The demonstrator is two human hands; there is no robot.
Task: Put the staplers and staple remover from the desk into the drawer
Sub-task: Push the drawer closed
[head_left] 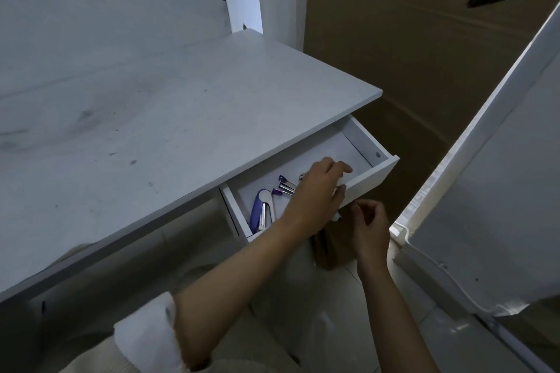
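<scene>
The white drawer (368,177) stands pulled out under the desk's right end. Inside it, at the left, lies a purple and white stapler (263,209). A smaller purple and metal stapler (285,186) rests beside it. A small metal piece, perhaps the staple remover (303,176), peeks out just behind my left hand. My left hand (318,194) hovers over the middle of the drawer, fingers bent and apart, with nothing clearly in its grasp. My right hand (371,228) hangs below the drawer's front panel with loosely curled fingers, holding nothing.
The white desk top (145,118) is scuffed with dark marks and carries no objects in view. A brown cardboard wall (424,54) rises behind the drawer. A white panel (491,191) leans close on the right, leaving a narrow gap.
</scene>
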